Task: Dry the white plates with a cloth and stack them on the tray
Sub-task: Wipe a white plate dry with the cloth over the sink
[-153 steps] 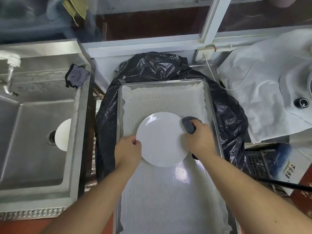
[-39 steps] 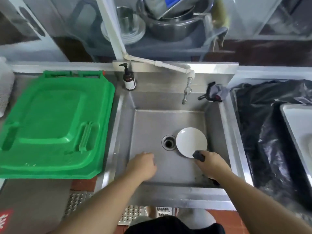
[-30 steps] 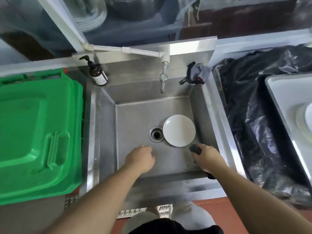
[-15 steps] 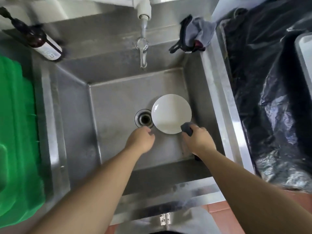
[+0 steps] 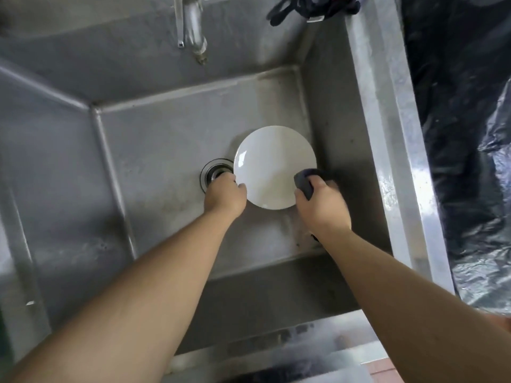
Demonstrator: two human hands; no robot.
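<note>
A white plate (image 5: 272,164) lies on the floor of the steel sink (image 5: 154,145), just right of the drain (image 5: 214,172). My left hand (image 5: 225,196) is at the plate's left rim, thumb on top of the edge and fingers curled under it. My right hand (image 5: 322,205) grips a dark grey cloth (image 5: 305,183) and holds it against the plate's right rim. The tray is out of view.
The tap (image 5: 193,26) hangs over the back of the sink. A dark rag (image 5: 312,6) sits on the sink's back right corner. A black plastic bag (image 5: 464,134) covers the surface right of the sink's right rim (image 5: 392,161).
Both hands reached deeper into the sink and closed in on the plate: the left one took its left rim, the right one brought the cloth to its right rim. The view moved closer.
</note>
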